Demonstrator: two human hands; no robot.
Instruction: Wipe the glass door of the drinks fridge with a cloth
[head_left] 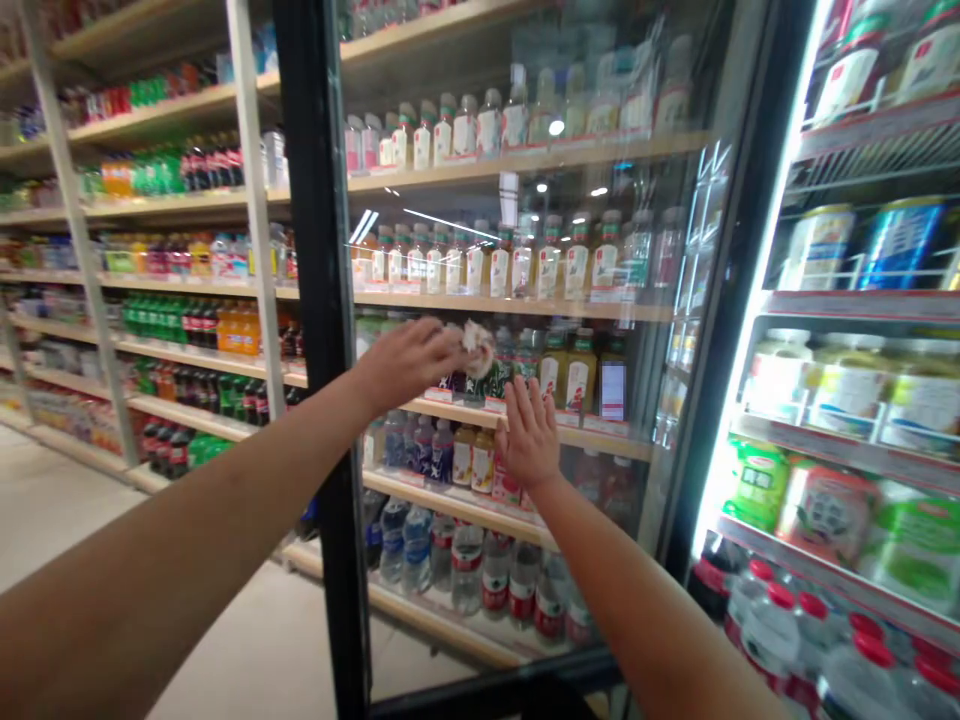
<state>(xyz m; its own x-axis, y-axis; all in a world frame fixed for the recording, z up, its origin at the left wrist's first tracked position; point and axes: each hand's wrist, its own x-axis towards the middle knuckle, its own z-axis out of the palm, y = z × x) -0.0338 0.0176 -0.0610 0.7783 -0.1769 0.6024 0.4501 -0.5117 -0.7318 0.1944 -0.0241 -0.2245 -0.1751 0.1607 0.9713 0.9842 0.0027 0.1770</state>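
My left hand [409, 362] reaches across the black frame of an open cooler door and is closed on a crumpled whitish cloth or tissue [478, 349], held at the door's glass pane [480, 205]. Brownish marks show on the wad. Lower and to the right, my right hand [531, 432] lies flat with fingers stretched upward, seemingly touching the glass and holding nothing. Lamp reflections cross the pane, and shelves of bottles show through it.
The lit cooler [847, 300] on the right holds cans, jars, pouches and red-capped bottles [772, 625]. On the left, long drink shelves [180, 345] run back along the aisle over a pale floor [262, 640]. The door's black frame [319, 300] stands upright between.
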